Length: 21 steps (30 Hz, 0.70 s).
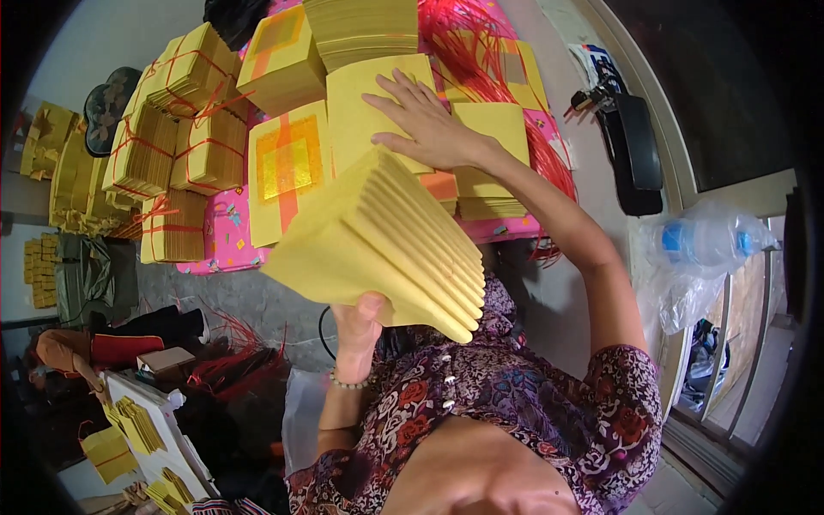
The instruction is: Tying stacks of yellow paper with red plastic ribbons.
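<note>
A thick sheaf of yellow paper (369,236), bent so that its edges fan into ridges, is gripped from below by my left hand (356,330), thumb on the near side. Just beyond it, my right hand (421,124) lies with fingers spread on a plain yellow paper stack (348,107). To the left of that stack is paper bearing a gold foil square and an orange band (287,167). Another yellow stack (489,129) sits to the right, partly behind my right forearm. Loose red strings (468,47) trail over the far right side.
Tied paper bundles (142,154) are piled at left on a pink patterned cloth (227,223). A plastic bottle (695,240) stands at right. At lower left, another person's sleeve (62,352) is beside a white table (176,429) with yellow paper. Red strings (236,352) litter the floor.
</note>
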Tool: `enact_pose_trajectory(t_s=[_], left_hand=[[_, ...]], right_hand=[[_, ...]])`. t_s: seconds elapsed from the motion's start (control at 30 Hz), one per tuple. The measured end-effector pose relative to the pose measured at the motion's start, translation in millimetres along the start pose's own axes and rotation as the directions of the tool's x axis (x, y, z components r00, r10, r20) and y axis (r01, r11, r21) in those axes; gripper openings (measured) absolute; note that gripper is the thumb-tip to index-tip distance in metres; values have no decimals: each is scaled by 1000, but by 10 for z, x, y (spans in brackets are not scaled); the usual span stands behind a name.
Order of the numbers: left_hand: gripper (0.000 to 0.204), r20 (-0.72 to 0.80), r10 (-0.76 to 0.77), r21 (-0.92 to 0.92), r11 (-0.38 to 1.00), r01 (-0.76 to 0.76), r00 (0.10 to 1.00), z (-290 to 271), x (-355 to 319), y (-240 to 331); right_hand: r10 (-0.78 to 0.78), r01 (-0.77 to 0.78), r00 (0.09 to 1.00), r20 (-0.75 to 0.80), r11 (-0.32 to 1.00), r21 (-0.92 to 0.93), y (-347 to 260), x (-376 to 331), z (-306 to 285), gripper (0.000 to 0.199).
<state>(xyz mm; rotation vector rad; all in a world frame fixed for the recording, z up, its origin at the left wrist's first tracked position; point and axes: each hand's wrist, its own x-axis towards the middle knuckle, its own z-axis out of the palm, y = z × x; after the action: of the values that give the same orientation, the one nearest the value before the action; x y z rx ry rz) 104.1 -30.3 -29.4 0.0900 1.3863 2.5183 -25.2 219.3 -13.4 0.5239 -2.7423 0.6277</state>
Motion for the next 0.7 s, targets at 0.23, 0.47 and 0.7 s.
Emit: enact_pose_trajectory(t_s=[0.23,0.47,0.7], left_hand=[[63,179,-26,35,999,20,984,328,273,211],[52,130,-39,-103,993,53,991,962,590,282],[52,177,25,-274,961,25,984,1666,626,78]], right_hand=[[-1,70,975,-223,951,301,47,-198,-425,56],[425,-89,904,-56,314,945,-232,-1130,-1073,46],[619,157,729,-292,265,951,-721,-1599,-596,102]])
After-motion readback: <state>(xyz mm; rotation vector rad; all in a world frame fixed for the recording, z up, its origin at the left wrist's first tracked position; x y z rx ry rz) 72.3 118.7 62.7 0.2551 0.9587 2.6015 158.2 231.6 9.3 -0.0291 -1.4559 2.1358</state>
